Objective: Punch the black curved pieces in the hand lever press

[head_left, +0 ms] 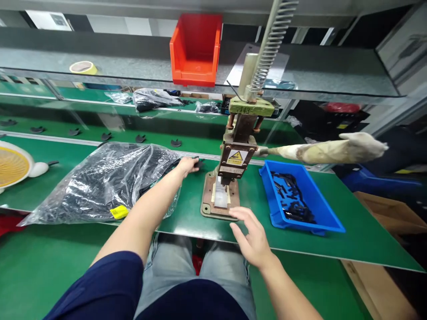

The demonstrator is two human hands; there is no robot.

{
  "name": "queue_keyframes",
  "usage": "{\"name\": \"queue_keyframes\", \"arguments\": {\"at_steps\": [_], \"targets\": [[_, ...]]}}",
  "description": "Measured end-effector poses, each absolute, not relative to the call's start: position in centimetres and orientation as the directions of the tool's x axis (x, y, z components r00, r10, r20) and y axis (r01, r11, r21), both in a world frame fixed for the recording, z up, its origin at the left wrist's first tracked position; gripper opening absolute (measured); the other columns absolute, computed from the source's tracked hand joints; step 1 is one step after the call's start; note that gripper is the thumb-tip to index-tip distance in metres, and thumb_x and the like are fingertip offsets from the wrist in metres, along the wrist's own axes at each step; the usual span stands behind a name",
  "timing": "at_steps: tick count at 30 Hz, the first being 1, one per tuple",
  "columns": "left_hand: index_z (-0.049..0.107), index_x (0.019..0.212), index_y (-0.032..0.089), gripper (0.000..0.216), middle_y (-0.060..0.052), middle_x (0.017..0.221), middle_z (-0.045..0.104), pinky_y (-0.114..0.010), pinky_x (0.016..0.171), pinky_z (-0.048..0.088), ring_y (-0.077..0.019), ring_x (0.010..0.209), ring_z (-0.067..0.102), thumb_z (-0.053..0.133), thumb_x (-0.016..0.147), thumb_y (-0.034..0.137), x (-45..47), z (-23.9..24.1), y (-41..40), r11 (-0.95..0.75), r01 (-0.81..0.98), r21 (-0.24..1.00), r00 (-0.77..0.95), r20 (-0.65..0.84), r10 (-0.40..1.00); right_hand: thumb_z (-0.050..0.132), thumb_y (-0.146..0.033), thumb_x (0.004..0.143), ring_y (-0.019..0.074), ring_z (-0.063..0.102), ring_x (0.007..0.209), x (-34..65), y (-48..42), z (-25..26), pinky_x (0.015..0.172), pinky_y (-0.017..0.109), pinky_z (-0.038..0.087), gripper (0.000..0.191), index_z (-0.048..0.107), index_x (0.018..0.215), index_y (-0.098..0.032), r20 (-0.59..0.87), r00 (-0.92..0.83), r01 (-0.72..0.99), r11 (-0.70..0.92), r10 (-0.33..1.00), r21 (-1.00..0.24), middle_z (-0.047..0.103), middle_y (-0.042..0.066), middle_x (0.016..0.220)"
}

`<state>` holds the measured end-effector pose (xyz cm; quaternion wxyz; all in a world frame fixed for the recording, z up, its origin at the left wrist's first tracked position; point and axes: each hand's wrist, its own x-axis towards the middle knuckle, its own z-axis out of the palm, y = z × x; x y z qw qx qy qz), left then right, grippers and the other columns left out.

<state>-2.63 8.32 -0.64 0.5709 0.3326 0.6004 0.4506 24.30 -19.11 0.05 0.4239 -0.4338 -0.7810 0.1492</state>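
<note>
From my seat at the far end of the head view, I have my left hand (187, 166) reached out past the right end of a clear plastic bag (96, 182), its grip pinched together on a small black piece (200, 163) just left of a lever-operated bench press (237, 155). The bag lies on the green table (188, 206), full of dark parts, with a yellow label (119, 212) near its front edge. My right hand (251, 235) has nothing in its grip, thumb and fingers apart, at the near right corner of the press's base plate (207, 195); I can't tell whether the fingertips touch it. On that plate, under the press head, sits a pale block (220, 196). The press's wrapped handle (323, 150) sticks out to my right, above and behind a blue bin (323, 198) that holds loose black parts (293, 200). Farther back I see a spaced row of dark curved pieces (140, 138), and on the shelf (133, 58) above, a red bin (196, 73) and a tape roll (83, 67).
</note>
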Motion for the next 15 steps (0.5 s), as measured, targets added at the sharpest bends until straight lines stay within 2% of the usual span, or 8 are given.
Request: {"name": "queue_keyframes", "arguments": {"at_steps": [4, 6, 7, 9, 10, 12, 15], "targets": [[0.066, 0.116, 0.011, 0.034, -0.015, 0.108, 0.073, -0.026, 0.073, 0.067, -0.0167, 0.082, 0.076, 0.074, 0.1, 0.039, -1.3, 0.7, 12.9, 0.34, -0.108, 0.934, -0.117, -0.351, 0.929, 0.064, -0.028, 0.099, 0.0236, 0.071, 0.123, 29.4, -18.1, 1.3, 0.108, 0.044, 0.061, 0.03, 0.068, 0.129, -0.028, 0.558, -0.179, 0.662, 0.519, 0.81, -0.541, 0.074, 0.009, 0.128], [0.066, 0.119, 0.011, 0.038, -0.017, 0.109, 0.074, -0.028, 0.072, 0.067, -0.0177, 0.081, 0.076, 0.075, 0.098, 0.042, -1.1, 0.0, 12.4, 0.351, -0.064, 0.934, -0.115, -0.356, 0.927, 0.062, -0.036, 0.1, 0.0246, 0.072, 0.12, 33.7, -16.6, 1.9, 0.11, 0.045, 0.06, 0.025, 0.071, 0.122, -0.027, 0.521, -0.1, 0.752, 0.407, 0.848, -0.518, 0.075, 0.009, 0.125], [0.066, 0.116, 0.011, 0.038, -0.016, 0.109, 0.074, -0.029, 0.071, 0.066, -0.0175, 0.08, 0.075, 0.077, 0.096, 0.042, -1.1, -0.5, 11.6, 0.354, -0.036, 0.935, -0.11, -0.355, 0.928, 0.06, -0.04, 0.101, 0.0253, 0.072, 0.12, 36.2, -15.6, 2.1, 0.111, 0.045, 0.059, 0.027, 0.071, 0.121, -0.026, 0.454, -0.05, 0.814, 0.3, 0.89, -0.498, 0.075, 0.01, 0.126], [0.068, 0.108, 0.013, 0.035, -0.014, 0.106, 0.075, -0.028, 0.071, 0.065, -0.0164, 0.079, 0.074, 0.081, 0.093, 0.041, -1.5, -1.7, 9.1, 0.345, 0.019, 0.938, -0.095, -0.342, 0.935, 0.051, -0.048, 0.102, 0.0244, 0.074, 0.116, 41.0, -13.3, 2.2, 0.108, 0.044, 0.06, 0.042, 0.065, 0.133, -0.024, 0.213, 0.076, 0.924, 0.012, 0.974, -0.383, 0.071, 0.012, 0.137], [0.068, 0.105, 0.014, 0.034, -0.013, 0.105, 0.075, -0.028, 0.072, 0.064, -0.016, 0.079, 0.073, 0.084, 0.091, 0.04, -1.8, -2.2, 7.6, 0.339, 0.04, 0.94, -0.086, -0.335, 0.938, 0.052, -0.049, 0.1, 0.0264, 0.075, 0.112, 43.2, -12.2, 2.1, 0.105, 0.046, 0.061, 0.048, 0.064, 0.136, -0.02, 0.135, 0.101, 0.936, -0.049, 0.986, -0.347, 0.07, 0.016, 0.141], [0.069, 0.101, 0.015, 0.034, -0.01, 0.101, 0.076, -0.029, 0.075, 0.062, -0.0164, 0.081, 0.073, 0.087, 0.087, 0.04, -2.7, -3.3, 4.4, 0.301, 0.092, 0.949, -0.062, -0.297, 0.953, 0.068, -0.048, 0.089, 0.0315, 0.075, 0.116, 46.3, -10.0, 1.9, 0.106, 0.048, 0.06, 0.057, 0.066, 0.134, -0.015, 0.008, 0.088, 0.956, -0.083, 0.996, -0.282, 0.071, 0.02, 0.137], [0.071, 0.106, 0.017, 0.037, -0.009, 0.102, 0.077, -0.035, 0.087, 0.061, -0.02, 0.09, 0.074, 0.086, 0.085, 0.044, -4.5, -4.6, -0.5, 0.133, 0.227, 0.965, -0.011, -0.134, 0.991, 0.089, -0.042, 0.065, 0.0324, 0.076, 0.113, 47.9, -7.7, 1.0, 0.102, 0.042, 0.061, 0.073, 0.071, 0.131, -0.017, -0.161, 0.025, 0.978, -0.058, 0.987, -0.202, 0.077, 0.018, 0.127]]}}
